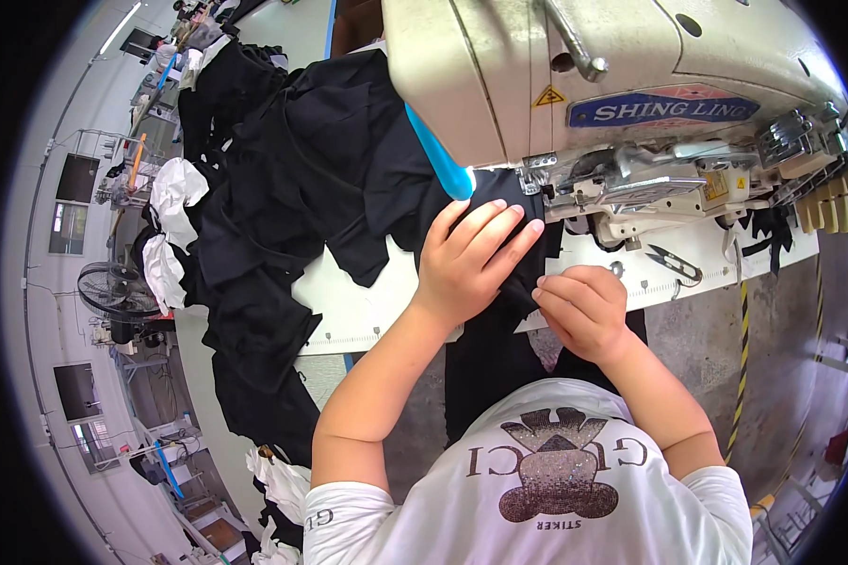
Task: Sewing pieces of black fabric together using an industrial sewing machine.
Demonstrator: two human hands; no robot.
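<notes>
Black fabric (pixel 485 188) lies under the needle area of a cream-coloured sewing machine (pixel 481 85). My left hand (pixel 473 254) rests on this cloth with its fingers stretched out, just below the blue lamp arm (pixel 448 165) and its bright light. Closer to me, my right hand (pixel 584 309) pinches the edge of the same black fabric between thumb and fingers. The presser foot (pixel 535 174) sits just beyond my left fingertips. Exactly where the needle meets the cloth is too small to tell.
A large heap of black cloth (pixel 301 160) spreads over the table to the left, with crumpled white paper (pixel 174 198) beside it. Thread snips (pixel 676 266) lie on the white tabletop (pixel 349 315) at the right. Black scraps (pixel 771 235) hang near the machine's right end.
</notes>
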